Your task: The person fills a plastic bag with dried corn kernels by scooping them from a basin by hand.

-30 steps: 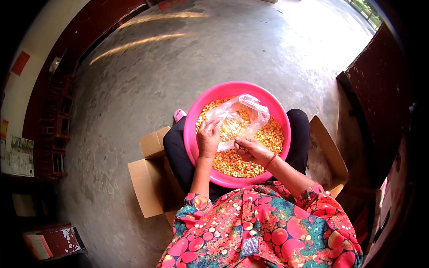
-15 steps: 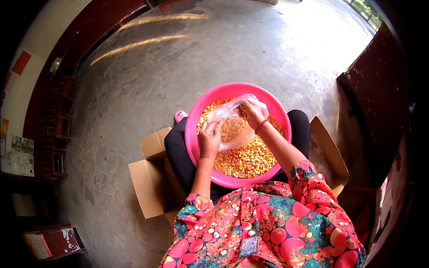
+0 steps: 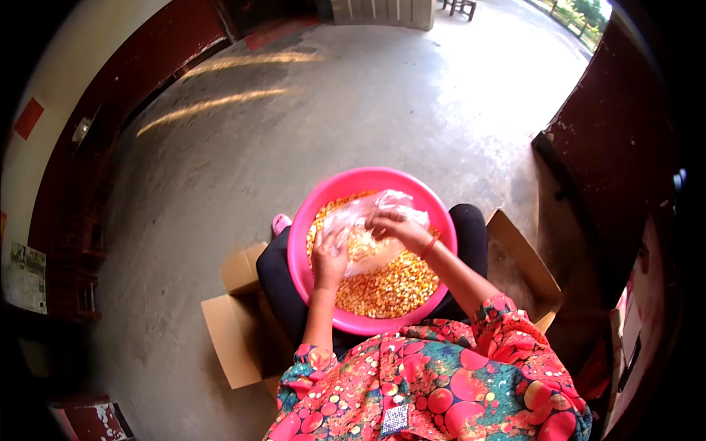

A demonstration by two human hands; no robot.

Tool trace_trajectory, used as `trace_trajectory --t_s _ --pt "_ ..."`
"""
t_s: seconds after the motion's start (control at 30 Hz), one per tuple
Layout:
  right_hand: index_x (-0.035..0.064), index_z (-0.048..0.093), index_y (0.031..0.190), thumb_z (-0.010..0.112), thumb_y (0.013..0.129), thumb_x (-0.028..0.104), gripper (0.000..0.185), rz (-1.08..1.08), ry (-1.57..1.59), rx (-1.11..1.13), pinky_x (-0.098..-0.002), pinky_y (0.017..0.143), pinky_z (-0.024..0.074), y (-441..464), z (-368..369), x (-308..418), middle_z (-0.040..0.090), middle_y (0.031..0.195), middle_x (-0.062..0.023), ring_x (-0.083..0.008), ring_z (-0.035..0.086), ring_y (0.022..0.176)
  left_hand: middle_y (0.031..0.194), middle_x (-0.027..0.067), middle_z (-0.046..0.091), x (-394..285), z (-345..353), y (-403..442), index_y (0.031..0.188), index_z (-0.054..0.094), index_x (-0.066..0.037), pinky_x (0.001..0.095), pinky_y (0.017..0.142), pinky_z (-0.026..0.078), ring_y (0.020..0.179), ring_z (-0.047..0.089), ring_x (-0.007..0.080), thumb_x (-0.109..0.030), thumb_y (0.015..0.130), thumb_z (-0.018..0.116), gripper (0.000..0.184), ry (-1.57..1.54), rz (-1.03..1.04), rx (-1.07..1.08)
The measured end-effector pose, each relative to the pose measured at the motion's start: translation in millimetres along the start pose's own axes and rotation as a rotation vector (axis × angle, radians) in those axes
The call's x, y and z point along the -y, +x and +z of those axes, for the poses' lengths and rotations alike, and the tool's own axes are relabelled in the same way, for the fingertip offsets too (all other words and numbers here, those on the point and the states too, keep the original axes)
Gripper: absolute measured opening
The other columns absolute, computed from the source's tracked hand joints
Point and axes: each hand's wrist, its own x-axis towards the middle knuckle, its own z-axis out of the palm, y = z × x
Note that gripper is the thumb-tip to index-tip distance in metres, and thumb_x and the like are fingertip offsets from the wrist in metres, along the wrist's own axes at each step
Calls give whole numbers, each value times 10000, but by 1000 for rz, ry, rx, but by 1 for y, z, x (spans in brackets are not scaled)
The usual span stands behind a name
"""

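On my lap rests a pink plastic basin (image 3: 375, 325) full of yellow-orange corn kernels (image 3: 390, 294). A clear plastic bag (image 3: 397, 198) lies over the corn, its mouth spread, with kernels showing in and through it. My left hand (image 3: 329, 257) grips the bag's near left edge, thumb and fingers closed on the film. My right hand (image 3: 401, 229), with a red band at the wrist, is over the bag's opening. Its fingers reach left, slightly bent and somewhat apart, and I make out nothing held in them.
Open cardboard boxes flank me, one on the left (image 3: 232, 338) and one on the right (image 3: 522, 264). A pink shoe (image 3: 281, 223) shows beyond my left leg. Grey concrete floor (image 3: 220, 184) stretches ahead to a bright doorway, with a small stool (image 3: 462, 7) near it.
My right hand has left the bag's right rim and moved inward over its opening, towards my left hand. The left hand keeps its hold. The view has tilted up a little.
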Motion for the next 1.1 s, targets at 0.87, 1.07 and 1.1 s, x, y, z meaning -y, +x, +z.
trace_trajectory --t_s 0.87,1.07,1.1 --pt "29 520 766 474 833 268 253 -376 -1191 542 -467 593 437 -64 47 -81 569 695 -191 -381 552 653 907 173 589 19 6 -7 860 677 -72 356 755 474 853 575 323 -44 707 590 178 37 -44 55" --pt "40 536 772 482 809 269 238 -361 -1221 450 -475 572 443 -59 45 -89 567 653 -184 -378 562 619 883 173 603 15 5 -7 856 678 -70 358 751 476 838 581 324 -47 718 579 171 -38 -90 105" --pt "41 535 771 482 812 275 242 -381 -1202 432 -475 562 443 -58 44 -91 563 646 -186 -377 560 604 883 173 603 15 5 -7 856 678 -70 358 751 476 838 581 324 -47 718 579 171 -38 -91 105"
